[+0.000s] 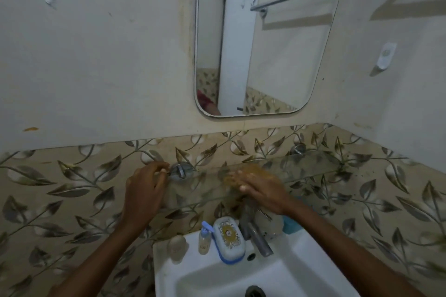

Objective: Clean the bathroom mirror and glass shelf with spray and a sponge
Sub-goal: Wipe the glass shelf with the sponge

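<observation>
Right hand [259, 188], fingers together and laid flat, palm down, on a yellow sponge [237, 175] that shows blurred under and ahead of the fingertips; the sponge lies on the glass shelf [313, 166], on the middle stretch between its two brackets, nearer the front edge. Left hand [144, 185], fingers curled together, their tips pinched at the left end of the shelf, touching the left metal bracket [179, 171]; whether they grip the glass or only steady it cannot be told. Right bracket [299, 148] fixes the shelf's far end to the leaf-patterned tile wall [72, 188]. Mirror [260, 38] hangs above the shelf, apart from both hands. Below the shelf, on the rear rim of the white sink [217, 279]: a small pump bottle [204, 240], a soap box [228, 237] and the tap [257, 236].
</observation>
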